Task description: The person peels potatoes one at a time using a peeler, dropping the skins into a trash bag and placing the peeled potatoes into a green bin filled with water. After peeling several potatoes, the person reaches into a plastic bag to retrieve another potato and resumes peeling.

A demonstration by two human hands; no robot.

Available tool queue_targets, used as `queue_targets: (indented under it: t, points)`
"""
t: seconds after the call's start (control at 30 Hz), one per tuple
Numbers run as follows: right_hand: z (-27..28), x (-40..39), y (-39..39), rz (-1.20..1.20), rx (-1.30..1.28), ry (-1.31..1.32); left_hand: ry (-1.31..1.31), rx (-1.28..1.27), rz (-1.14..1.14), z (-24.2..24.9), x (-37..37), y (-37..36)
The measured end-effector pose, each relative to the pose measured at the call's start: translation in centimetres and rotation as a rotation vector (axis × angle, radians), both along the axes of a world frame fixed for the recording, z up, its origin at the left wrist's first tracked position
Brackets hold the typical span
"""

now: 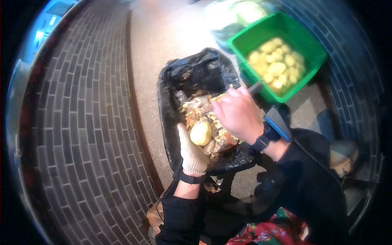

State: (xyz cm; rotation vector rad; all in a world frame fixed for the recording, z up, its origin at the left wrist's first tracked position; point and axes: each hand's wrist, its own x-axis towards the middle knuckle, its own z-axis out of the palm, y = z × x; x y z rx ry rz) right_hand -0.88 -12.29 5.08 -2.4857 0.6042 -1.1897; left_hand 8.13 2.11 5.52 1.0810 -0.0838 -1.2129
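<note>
My left hand (191, 153), in a white knitted glove, cups a pale yellow peeled potato (201, 133). Its thumb lies along the potato's left side. Bare and closed, my right hand (239, 112) grips a knife whose dark handle (255, 87) sticks out past the fist at the upper right. The blade end is mostly hidden and points down toward the potato. Both hands are over a bin lined with a black bag (167, 94), where peel scraps (196, 108) lie heaped beneath them.
To the upper right stands a green tub (302, 38) holding many peeled potatoes (277, 67) in water. Behind it a clear plastic bag (241, 16) bulges with pale contents. Dark brick walls (90, 114) rise on the left and right. Floral red cloth (269, 230) covers my lap.
</note>
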Motion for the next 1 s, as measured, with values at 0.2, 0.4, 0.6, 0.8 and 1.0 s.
queue_targets:
  t: [0.2,0.4,0.6,0.8,1.0]
  points:
    - [-0.5,0.2,1.4,0.129,0.074,0.028,-0.04,0.147,0.148,-0.4,-0.6,-0.6]
    - [0.1,0.6,1.5,0.012,0.021,0.075,-0.137,0.18,0.145,-1.2,0.4,-0.1]
    - [-1.9,0.8,0.9,0.053,0.041,-0.001,-0.171,0.225,0.274,-1.0,-1.0,-1.2]
    - [0.4,0.3,0.7,0.037,0.073,0.03,-0.021,0.199,0.263,-1.8,0.2,-1.0]
    - [-1.6,0.5,0.8,0.125,0.041,-0.012,-0.156,0.165,0.159,-4.1,1.2,0.4]
